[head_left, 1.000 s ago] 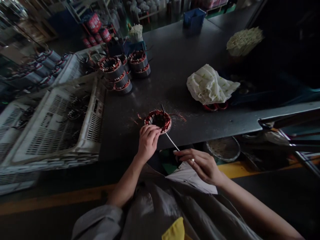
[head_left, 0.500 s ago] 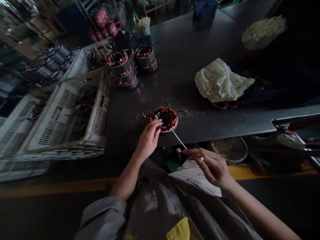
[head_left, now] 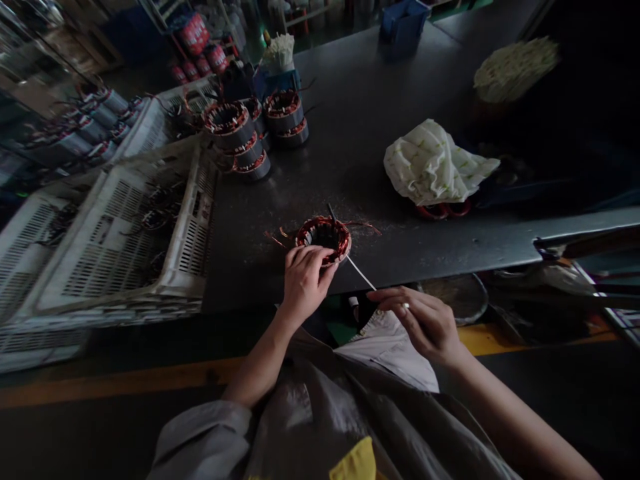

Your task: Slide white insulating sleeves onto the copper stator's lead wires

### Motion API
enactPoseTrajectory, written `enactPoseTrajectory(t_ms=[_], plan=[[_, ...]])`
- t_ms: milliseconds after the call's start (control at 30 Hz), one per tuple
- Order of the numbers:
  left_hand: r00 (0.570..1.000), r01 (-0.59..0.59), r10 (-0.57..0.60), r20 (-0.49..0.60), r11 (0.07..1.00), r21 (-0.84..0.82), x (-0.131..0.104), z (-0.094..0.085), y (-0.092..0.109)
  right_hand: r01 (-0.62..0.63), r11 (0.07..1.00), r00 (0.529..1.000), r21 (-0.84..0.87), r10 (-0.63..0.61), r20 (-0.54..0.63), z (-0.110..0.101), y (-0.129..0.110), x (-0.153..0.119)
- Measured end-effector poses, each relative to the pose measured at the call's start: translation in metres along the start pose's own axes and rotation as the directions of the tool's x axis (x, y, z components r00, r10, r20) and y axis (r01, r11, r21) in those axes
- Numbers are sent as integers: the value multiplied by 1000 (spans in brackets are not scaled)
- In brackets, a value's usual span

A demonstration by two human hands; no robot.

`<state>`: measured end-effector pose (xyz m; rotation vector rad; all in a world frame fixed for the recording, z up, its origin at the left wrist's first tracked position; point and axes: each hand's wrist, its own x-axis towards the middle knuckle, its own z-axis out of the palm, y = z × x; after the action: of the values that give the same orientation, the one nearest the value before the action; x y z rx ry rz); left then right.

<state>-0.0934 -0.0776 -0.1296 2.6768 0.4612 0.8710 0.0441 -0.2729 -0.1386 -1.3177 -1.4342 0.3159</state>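
A motor stator point(head_left: 342, 235) with copper-red windings sits near the front edge of the dark bench. Loose copper wire ends stick out on its left and right, and a dark sleeved lead stands up at its far rim. My left hand point(head_left: 306, 280) grips the near rim, fingers curled over the windings and thumb along the outside. From the stator's near right side a thin white cord point(head_left: 361, 273) runs taut towards me. Its other end is pinched between the fingers of my right hand point(head_left: 423, 321), off the bench edge.
Several finished-looking stators point(head_left: 235, 130) stand stacked at the bench's back left. White plastic crates point(head_left: 125, 230) with dark parts flank the bench on the left. A patterned cloth point(head_left: 435, 163) lies bunched to the right, before a bundle of pale strips point(head_left: 517, 70). A blue bin point(head_left: 405, 20) stands far back.
My left hand has shifted right along the near rim, its thumb now further round the stator. The cord stays taut in my right hand. The whole view has shifted slightly.
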Motion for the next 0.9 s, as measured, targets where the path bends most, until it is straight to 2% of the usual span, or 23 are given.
enactPoseTrajectory(t_ms=[133,300,467,600,700,800,900], plan=[[1000,1,-1,-9,1000,-20,4,2,-7,5,999,999,40,-7,49,-4,10,7],[999,-28,32,32,993,-112,7,-10,-16,-19,989,993,146,2,114,-2,23,21],[998,38,-39,-44,999,-19,6,-4,-10,-48,983,992,179,27,121,10,35,44],[980,131,-144,-134,986,-101,4,6,-7,-7,985,989,171,-18,147,20,33,52],[979,156,-169,-117,982,-108,2,8,-10,-50,982,983,181,16,181,21,26,47],[983,136,-144,-110,988,-79,2,8,-12,-120,975,982,185,90,165,18,21,44],[979,144,-154,-130,986,-78,4,9,-11,-122,978,990,168,108,87,17,22,49]])
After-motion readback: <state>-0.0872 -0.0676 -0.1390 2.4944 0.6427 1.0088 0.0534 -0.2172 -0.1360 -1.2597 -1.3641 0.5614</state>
